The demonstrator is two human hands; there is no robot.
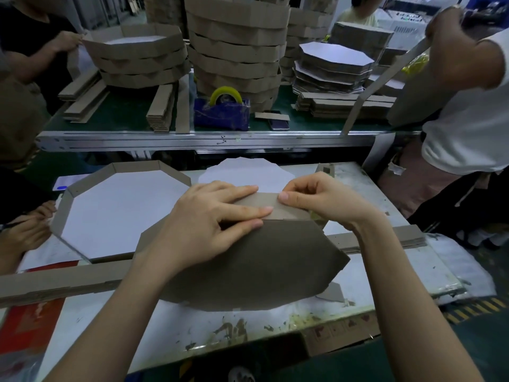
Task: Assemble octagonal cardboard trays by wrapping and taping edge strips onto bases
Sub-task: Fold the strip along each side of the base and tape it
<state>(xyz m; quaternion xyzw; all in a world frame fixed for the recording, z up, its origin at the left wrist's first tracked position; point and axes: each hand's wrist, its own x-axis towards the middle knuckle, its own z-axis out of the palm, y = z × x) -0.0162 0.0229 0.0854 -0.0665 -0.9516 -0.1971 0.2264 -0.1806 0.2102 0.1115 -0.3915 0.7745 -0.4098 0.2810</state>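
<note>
Closest to me, the near edge of the worktop (248, 337) shows scuffs and dried stains on its white top. At the left edge a long cardboard strip (55, 283) lies flat, running in toward the middle. Beyond it, in the far left part, sits a finished tray (82, 183), white inside, with its brown wall standing all round. Another person's hand (30, 230) is just beside the tray's left side.

My left hand (209, 219) lies over the far edge of the base (261, 263), an octagonal piece turned brown side up in the middle of the worktop. The fingers (242, 213) of that hand are straight and laid flat. They press the edge strip (267, 204) against the base's far edge and clasp nothing. My right hand (316, 199) meets the strip just beside the left fingertips; its fingers (303, 188) are curled and pinch the strip's upper edge against the thumb.

Behind both hands a white octagonal sheet (248, 172) lies at the far edge. At the right edge rests a stack of flat strips (407, 238).

Past the worktop runs a green bench (124, 111). On it stand a blue tape dispenser (223, 114) carrying a yellow roll (225, 95), a phone (278, 124) just to its right, and tall stacks of trays (237, 51) behind. A person in a white shirt (468, 119) stands at the far right, holding a long strip (366, 89).
</note>
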